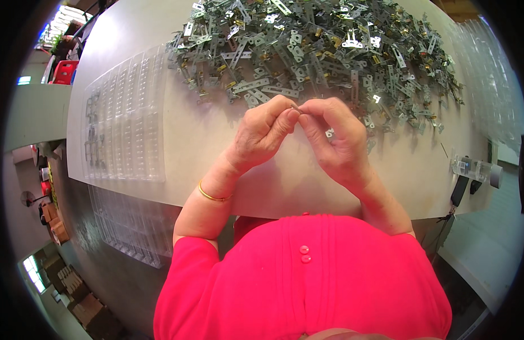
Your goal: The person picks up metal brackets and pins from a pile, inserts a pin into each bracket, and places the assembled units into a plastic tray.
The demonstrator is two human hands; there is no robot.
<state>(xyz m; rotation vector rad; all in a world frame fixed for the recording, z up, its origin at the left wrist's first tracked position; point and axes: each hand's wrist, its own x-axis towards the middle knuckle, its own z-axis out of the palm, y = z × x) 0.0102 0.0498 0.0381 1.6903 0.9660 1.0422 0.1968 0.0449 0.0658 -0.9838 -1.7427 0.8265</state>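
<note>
Left hand and right hand are pinching one small metal part together mid-surface; big pile is waiting along the far edge, tray at the left edge is looking barely filled.

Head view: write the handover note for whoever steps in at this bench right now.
Left hand and right hand: fingertips together, pinching one small metal part above the table.
Pile of metal parts: heaped at the far edge, just beyond the hands.
Clear plastic tray: to the left; only its leftmost pockets hold parts, the rest look unfilled.
More clear trays lie below the table edge.
Left: most of the pile and most pockets.
</note>
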